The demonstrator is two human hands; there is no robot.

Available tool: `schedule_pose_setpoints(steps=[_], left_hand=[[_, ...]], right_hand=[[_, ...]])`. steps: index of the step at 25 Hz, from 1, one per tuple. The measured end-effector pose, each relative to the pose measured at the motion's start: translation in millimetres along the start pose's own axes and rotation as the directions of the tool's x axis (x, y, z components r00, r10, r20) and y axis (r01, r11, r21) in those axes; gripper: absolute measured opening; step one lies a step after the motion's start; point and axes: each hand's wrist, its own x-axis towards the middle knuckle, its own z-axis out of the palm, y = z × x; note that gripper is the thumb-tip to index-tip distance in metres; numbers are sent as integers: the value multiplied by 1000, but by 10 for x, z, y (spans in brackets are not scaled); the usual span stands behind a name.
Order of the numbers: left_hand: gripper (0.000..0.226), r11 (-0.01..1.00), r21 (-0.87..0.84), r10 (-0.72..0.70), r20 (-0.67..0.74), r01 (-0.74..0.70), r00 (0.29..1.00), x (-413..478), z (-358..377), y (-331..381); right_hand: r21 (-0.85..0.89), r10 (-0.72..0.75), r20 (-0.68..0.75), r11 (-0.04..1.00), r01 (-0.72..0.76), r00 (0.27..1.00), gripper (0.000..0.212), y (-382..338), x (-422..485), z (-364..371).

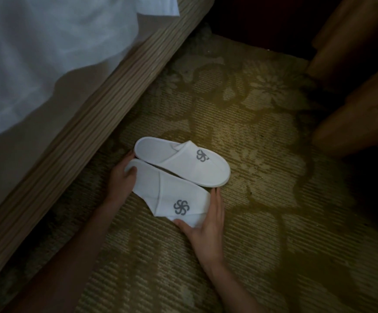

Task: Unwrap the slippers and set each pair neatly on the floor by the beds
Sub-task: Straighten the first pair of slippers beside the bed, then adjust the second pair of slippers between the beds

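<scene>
The nearer slipper (pixel 172 195) lay just below the centre of the frame on the carpet (pixel 274 199), its upper pressed flat and a corner of white fabric sticking out at its lower edge. The farther slipper (pixel 183 161) sat just above it, touching it along one side, with its upper already raised into shape. No wrapping showed on either one. Your left hand (pixel 121 179) held the heel end of the nearer slipper, thumb on top and fingers curled round the edge. Your right hand (pixel 203 224) lay spread with straight fingers along the toe end and the thumb at the lower corner, pressing rather than gripping. These looked like thin, light, soft cloth slippers with a slightly firmer sole, so they would likely bend and slide easily on the pile. The sole's rim at heel and toe seemed the best place to hold, since the floppy upper would only crumple. To the upper left ran the ribbed bed base (pixel 81 123) with a white sheet (pixel 36 53) hanging over it, and wooden furniture (pixel 353 109) stood in shadow at the right edge.
</scene>
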Motion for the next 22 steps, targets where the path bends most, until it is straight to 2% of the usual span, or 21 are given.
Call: schedule_pose_setpoints(steps=[6,9,16,22], left_hand=[[48,1000,4,-23,-11,23,1000,-34,28,-39],[48,999,-14,-42,2,42,999,-12,29,-21],[50,997,-39,-58,38,59,998,174,141,120],[50,995,-63,-73,30,75,997,374,292,201]], right_hand=[[-58,-85,10,995,86,996,113,35,-60,-31],[-102,-59,59,993,65,997,110,35,-41,-28],[-135,-46,50,989,53,998,110,27,196,-108],[-88,-30,31,996,33,999,111,28,415,-144]])
